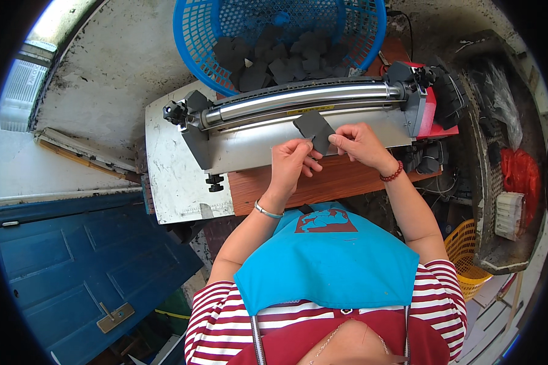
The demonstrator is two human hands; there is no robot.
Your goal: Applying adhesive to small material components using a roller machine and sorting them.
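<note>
I hold a dark grey square sheet [314, 125] by its near corners, tilted over the front of a roller machine. My left hand [292, 163] is closed, thumb and fingertips pinching the left lower corner. On the other side my right hand [364, 146] grips the right lower corner between thumb and fingers. Behind the sheet runs the machine's shiny metal roller [304, 100], above a smooth metal feed plate [249, 146]. Whether it is one sheet or a few stacked together, I cannot tell.
A blue plastic basket [193, 45] with many similar dark pieces [280, 58] stands behind the machine. Black knobs [175, 112] stick out at the machine's ends. A blue door [49, 243] is at left; a yellow basket [463, 246] and a red bag [519, 173] are at right.
</note>
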